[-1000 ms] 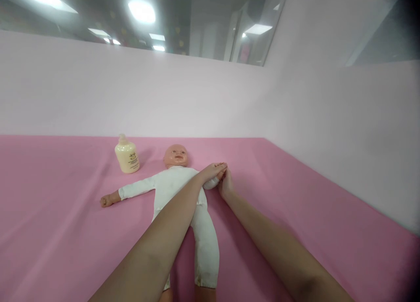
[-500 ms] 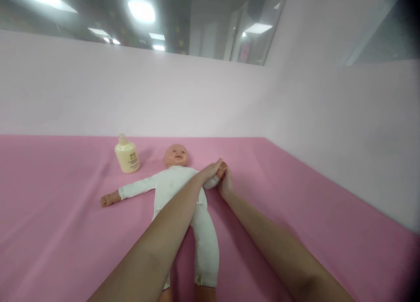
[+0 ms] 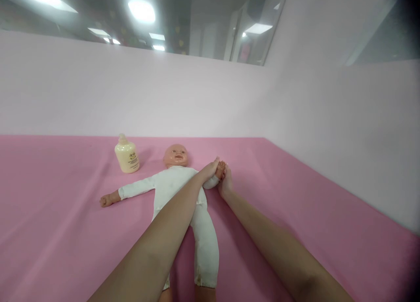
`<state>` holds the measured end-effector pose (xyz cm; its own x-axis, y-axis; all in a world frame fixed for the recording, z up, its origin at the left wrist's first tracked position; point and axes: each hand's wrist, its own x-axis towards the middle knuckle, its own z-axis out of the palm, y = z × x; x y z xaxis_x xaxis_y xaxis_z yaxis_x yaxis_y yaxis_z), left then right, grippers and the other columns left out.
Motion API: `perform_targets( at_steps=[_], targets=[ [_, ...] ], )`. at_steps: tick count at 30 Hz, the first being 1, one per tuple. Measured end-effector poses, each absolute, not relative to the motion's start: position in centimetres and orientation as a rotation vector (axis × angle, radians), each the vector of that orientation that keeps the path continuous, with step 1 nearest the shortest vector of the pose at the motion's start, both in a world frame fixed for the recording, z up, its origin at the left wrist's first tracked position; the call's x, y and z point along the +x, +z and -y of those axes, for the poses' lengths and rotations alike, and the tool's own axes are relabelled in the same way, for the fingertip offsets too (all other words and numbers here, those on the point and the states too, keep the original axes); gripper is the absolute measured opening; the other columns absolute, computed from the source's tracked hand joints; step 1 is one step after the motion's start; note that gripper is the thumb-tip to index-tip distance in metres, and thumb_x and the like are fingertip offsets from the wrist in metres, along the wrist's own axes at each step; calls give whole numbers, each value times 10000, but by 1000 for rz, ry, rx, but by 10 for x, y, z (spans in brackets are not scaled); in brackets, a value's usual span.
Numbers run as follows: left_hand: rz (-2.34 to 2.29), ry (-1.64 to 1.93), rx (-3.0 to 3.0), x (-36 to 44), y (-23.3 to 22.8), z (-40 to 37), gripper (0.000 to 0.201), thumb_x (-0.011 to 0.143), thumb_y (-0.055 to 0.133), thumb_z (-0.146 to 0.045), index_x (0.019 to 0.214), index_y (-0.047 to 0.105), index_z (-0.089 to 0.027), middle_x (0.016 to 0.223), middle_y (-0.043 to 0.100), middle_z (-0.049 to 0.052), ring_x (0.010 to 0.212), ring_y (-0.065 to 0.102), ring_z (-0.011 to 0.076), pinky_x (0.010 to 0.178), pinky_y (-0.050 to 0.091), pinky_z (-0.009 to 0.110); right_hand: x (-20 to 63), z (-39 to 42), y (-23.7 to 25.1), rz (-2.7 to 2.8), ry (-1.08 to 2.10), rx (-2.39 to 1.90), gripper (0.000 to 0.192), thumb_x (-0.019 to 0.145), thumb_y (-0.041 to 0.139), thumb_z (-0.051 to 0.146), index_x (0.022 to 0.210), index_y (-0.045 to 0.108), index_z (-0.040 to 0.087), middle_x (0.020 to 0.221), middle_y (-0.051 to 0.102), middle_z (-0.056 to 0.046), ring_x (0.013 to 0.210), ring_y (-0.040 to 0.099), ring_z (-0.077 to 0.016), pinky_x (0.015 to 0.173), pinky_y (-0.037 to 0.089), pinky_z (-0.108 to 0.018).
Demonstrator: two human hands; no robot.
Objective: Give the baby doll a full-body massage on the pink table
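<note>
A baby doll (image 3: 173,186) in a white suit lies on its back on the pink mat (image 3: 65,214), head toward the far wall. Its one arm stretches out to the left. Both my hands meet at its other arm on the right. My left hand (image 3: 209,171) rests on top of that arm near the doll's small hand, fingers flat. My right hand (image 3: 225,183) holds the same arm from the right side, fingers wrapped around the wrist.
A cream pump bottle (image 3: 126,155) stands on the mat left of the doll's head. Pale pink walls (image 3: 328,118) close the mat at the back and along the right side.
My left hand has slid slightly back along the doll's arm, uncovering the doll's small hand. The doll and the bottle have not moved.
</note>
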<state>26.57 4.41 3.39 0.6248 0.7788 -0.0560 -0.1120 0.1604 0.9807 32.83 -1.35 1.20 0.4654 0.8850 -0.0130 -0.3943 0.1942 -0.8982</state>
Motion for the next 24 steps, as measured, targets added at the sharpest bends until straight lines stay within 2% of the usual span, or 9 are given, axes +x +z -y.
perform_targets(
  at_steps=[4, 9, 14, 18, 24],
  targets=[
    [-619, 779, 1194, 273, 36, -46, 535, 851, 521, -680, 656, 587, -186, 567, 585, 7, 663, 595, 145, 732, 474, 262, 325, 17, 17, 522, 1089, -1001, 392, 763, 613, 580, 1005, 677, 278, 1007, 726, 12, 1010, 661, -206, 819, 532, -328],
    [-559, 767, 1189, 275, 41, -45, 537, 840, 536, -676, 638, 565, -179, 614, 586, -3, 719, 587, 124, 847, 452, 244, 326, 18, 15, 535, 1092, -982, 388, 683, 692, 518, 980, 679, 269, 982, 722, 25, 978, 652, -201, 766, 515, -299],
    [-518, 712, 1226, 262, 40, -40, 459, 806, 616, -613, 686, 597, -170, 621, 570, -25, 637, 536, 109, 756, 429, 254, 326, 19, 16, 533, 1099, -991, 362, 701, 685, 529, 938, 675, 255, 914, 722, 3, 910, 666, -217, 750, 498, -332],
    [-519, 683, 1235, 258, 42, -36, 380, 831, 604, -540, 705, 594, -182, 591, 552, -32, 586, 510, 114, 667, 405, 264, 325, 21, 18, 521, 1103, -998, 345, 757, 642, 519, 944, 662, 229, 872, 711, -5, 839, 661, -199, 716, 468, -327],
    [-539, 704, 1207, 261, 46, -35, 353, 862, 554, -488, 693, 580, -179, 607, 559, -23, 609, 516, 114, 704, 414, 261, 324, 20, 18, 519, 1093, -964, 341, 763, 652, 494, 973, 659, 225, 926, 711, -7, 889, 657, -191, 725, 478, -305]
  ],
)
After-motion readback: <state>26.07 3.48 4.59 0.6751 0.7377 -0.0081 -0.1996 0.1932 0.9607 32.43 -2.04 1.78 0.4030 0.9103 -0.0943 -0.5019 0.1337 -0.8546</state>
